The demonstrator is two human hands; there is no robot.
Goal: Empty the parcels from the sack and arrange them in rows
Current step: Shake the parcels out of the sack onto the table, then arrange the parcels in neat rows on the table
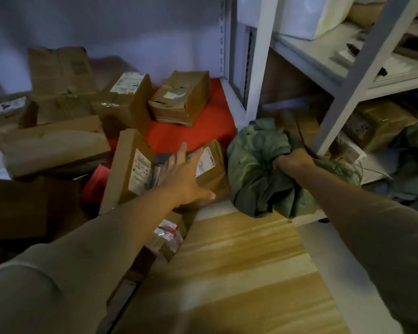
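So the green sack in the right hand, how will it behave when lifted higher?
The green sack will probably hang floppy: its cloth is bunched and creased where the right hand grips it. It seems light, perhaps nearly empty, since it sags with no boxy bulges. It should not slip, as the fingers gather much fabric.

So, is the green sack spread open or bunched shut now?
Bunched shut: the right hand grips the gathered green sack; its mouth is not visible.
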